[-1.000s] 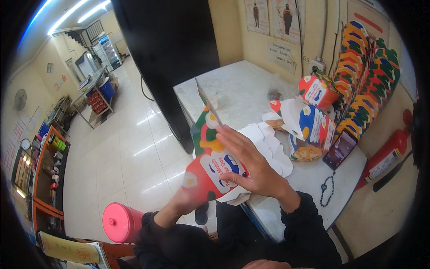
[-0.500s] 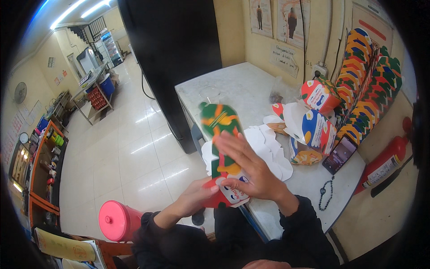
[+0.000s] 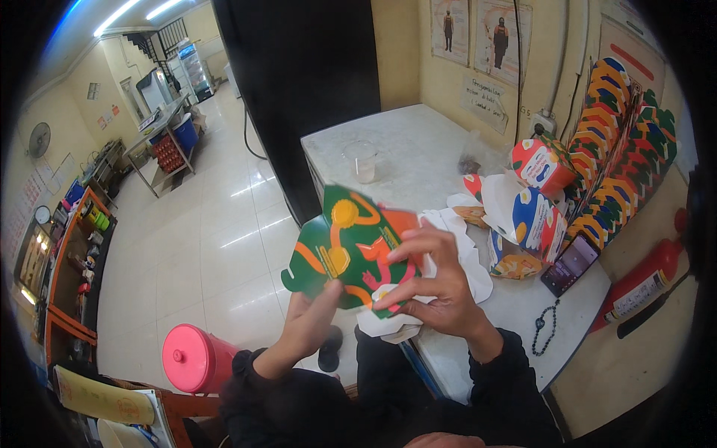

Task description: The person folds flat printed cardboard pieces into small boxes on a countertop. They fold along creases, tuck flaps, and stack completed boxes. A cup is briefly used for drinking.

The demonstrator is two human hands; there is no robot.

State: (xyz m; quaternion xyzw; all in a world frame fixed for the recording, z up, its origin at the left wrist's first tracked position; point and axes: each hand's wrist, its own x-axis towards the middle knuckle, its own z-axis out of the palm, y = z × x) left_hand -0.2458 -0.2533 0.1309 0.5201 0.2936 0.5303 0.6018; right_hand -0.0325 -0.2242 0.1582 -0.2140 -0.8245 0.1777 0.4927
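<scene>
A green paper food box [image 3: 340, 235] with orange, yellow and pink print is held up in front of me, partly folded. My left hand [image 3: 308, 322] pinches its lower left edge between thumb and fingers. At its right side my right hand [image 3: 441, 287] grips it, with the fingers bent over the printed face. Behind and beneath it lies a pile of white card blanks [image 3: 474, 272] on the table. Several made-up boxes [image 3: 523, 216] in white, blue and red stand to the right, with another red one [image 3: 539, 163] on top.
Long stacks of printed box blanks [image 3: 597, 112] lean on the wall at right. On the table [image 3: 403, 138] are a clear cup [image 3: 364, 164], a phone [image 3: 571, 263] and a bead string [image 3: 544, 328]. A red extinguisher [image 3: 642, 284] stands right; a pink bin [image 3: 196, 358] is at lower left.
The box has turned from narrow and upright to a wide green face tilted left. My right hand has gone from a flat palm to a grip at its right edge; my left hand has shifted slightly.
</scene>
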